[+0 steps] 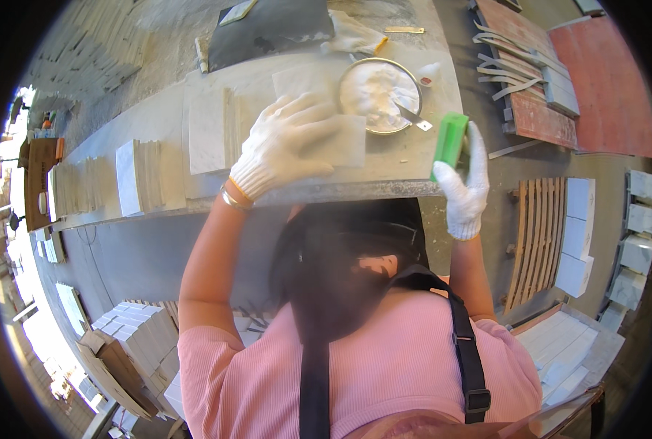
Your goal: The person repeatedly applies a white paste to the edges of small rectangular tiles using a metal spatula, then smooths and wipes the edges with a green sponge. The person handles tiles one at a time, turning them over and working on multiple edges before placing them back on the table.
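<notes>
My left hand (pixel 285 143), in a white knit glove, lies with its fingers spread on or just over a pale square tile (pixel 351 150) on the workbench. A second pale tile edge (pixel 291 82) shows beyond its fingertips. My right hand (pixel 463 194), gloved too, grips a green rectangular block (pixel 452 139) off the bench's right end. Between and beyond the hands stands a round bowl of white paste (pixel 377 91), with a metal putty knife (pixel 412 115) resting in it, its handle over the rim. Tiles standing on edge (pixel 212 132) are beside my left hand.
More upright tile stacks (pixel 139 175) line the bench (pixel 172 186) to the left. A black sheet (pixel 267 33) and a spare glove (pixel 355 35) lie at the back. Right of the bench are a red board (pixel 608 84) with strips and a slatted wooden pallet (pixel 537 241).
</notes>
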Demonstrator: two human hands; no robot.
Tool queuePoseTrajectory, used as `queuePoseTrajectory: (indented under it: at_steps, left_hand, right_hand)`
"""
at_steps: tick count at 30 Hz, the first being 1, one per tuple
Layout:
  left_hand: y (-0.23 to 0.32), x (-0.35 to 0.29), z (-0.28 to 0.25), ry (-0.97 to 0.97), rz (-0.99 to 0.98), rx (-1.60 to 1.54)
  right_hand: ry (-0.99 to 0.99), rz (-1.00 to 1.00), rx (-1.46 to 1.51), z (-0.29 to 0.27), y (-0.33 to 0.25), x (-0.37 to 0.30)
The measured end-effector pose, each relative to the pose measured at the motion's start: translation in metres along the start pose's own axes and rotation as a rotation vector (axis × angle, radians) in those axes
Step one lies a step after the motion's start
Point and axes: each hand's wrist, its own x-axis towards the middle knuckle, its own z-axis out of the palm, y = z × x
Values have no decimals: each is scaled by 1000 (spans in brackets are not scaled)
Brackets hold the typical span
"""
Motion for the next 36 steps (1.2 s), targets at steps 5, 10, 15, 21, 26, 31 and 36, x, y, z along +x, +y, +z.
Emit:
queuePoseTrajectory:
  at_steps: [5,10,15,21,26,31,36]
  left_hand:
    - [1,0,0,0,-2,0]
    - [0,-2,2,5,-18,15]
    - [0,-1,2,-23,-20,20]
    - [2,-1,1,-11,-23,8]
    - [1,0,0,-38,-28,26]
    - [1,-1,2,-17,-15,33]
    - [-4,-2,5,0,5,54]
  right_hand:
    - [48,207,-429,-17,41,22]
    - [70,-106,-851,-9,28,15]
    - [-78,-374,-308,25,-17,9]
    - [-424,-370,-515,78,-7,-3]
    - [-499,-421,-300,59,-5,-32]
    - [-297,-250,-116,56,-6,-28]
    - [-371,-153,-77,67,-6,-27]
